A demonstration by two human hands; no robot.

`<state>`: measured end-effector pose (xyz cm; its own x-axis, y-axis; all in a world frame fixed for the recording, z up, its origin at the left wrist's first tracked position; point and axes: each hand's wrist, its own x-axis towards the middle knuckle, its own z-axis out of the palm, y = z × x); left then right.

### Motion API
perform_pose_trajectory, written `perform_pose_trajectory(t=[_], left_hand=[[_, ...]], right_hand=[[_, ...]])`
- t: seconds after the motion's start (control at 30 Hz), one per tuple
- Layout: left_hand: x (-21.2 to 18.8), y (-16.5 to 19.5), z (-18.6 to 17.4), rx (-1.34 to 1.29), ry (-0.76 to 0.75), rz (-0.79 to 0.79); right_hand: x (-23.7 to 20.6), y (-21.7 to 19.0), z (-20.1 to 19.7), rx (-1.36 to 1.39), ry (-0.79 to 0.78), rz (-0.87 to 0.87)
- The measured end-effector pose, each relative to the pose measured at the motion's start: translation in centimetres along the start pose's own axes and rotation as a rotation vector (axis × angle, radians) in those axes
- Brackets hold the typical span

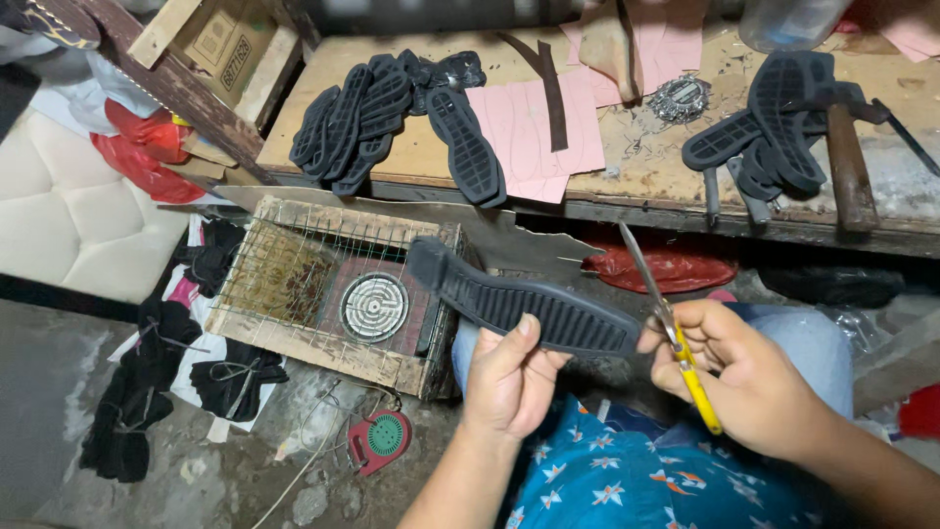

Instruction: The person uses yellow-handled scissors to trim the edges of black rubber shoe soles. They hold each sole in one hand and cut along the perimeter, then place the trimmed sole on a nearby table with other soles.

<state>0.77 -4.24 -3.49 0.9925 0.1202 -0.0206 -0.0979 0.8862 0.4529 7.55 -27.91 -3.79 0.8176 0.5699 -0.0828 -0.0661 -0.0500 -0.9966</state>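
My left hand (509,377) grips a black ribbed rubber shoe sole (519,299) by its lower edge, holding it level over my lap with the tread side up. My right hand (739,372) holds yellow-handled scissors (671,328); the metal blades point up and away, just right of the sole's near end. Fingers of the right hand touch that end of the sole.
A wooden workbench (636,171) carries a row of black soles (362,113), more soles (774,122), pink paper patterns (534,127) and a hammer (847,167). Below stands a wire-caged electric coil heater (374,306). Black scraps (157,382) and a red round object (382,438) lie on the floor.
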Motion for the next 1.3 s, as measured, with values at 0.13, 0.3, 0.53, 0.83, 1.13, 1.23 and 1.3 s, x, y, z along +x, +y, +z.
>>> perform_pose_trajectory(t=[0.13, 0.3, 0.53, 0.83, 1.13, 1.23, 1.3], left_hand=[[0.1, 2.0, -0.3, 0.030, -0.046, 0.058], [-0.1, 2.8, -0.7, 0.034, -0.108, 0.101], [-0.1, 3.1, -0.5, 0.045, -0.071, 0.094], [-0.1, 3.2, -0.5, 0.042, -0.052, 0.085], [0.1, 3.0, -1.0, 0.040, -0.041, 0.075], [0.2, 3.0, -1.3, 0.051, -0.031, 0.084], [0.3, 3.0, -1.3, 0.054, -0.018, 0.082]], right_hand=[[-1.2, -1.3, -1.7, -0.491, 0.017, -0.114], [-1.7, -3.9, -2.4, -0.891, -0.014, 0.070], [-1.6, -4.7, -2.7, -1.010, -0.104, -0.036], [-1.7, -4.1, -2.9, -0.999, -0.125, 0.030], [-1.7, -1.6, -4.6, -1.186, -0.258, -0.538], [-1.8, -1.3, -4.7, -1.184, -0.260, -0.571], [-1.8, -1.6, -4.5, -1.164, -0.256, -0.573]])
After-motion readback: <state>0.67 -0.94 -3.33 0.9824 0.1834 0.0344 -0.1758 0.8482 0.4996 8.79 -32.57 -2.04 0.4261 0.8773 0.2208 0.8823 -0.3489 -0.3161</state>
